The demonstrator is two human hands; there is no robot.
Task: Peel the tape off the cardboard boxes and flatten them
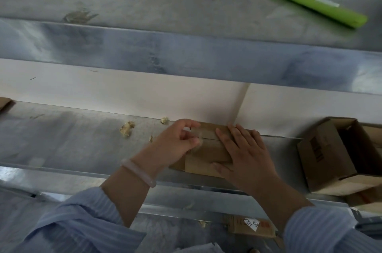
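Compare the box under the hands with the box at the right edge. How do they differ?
The box under the hands is closed, flaps meeting; the right-edge box gapes open. The left hand pinches tape on the first while the right hand presses it; nobody touches the second. Only the second shows dark print. Both are brown cardboard on the metal shelf.

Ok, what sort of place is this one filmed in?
Probably a stockroom or packing area: bare steel shelving, an open cardboard box, balls of peeled tape, and the left hand pinching tape off another box.
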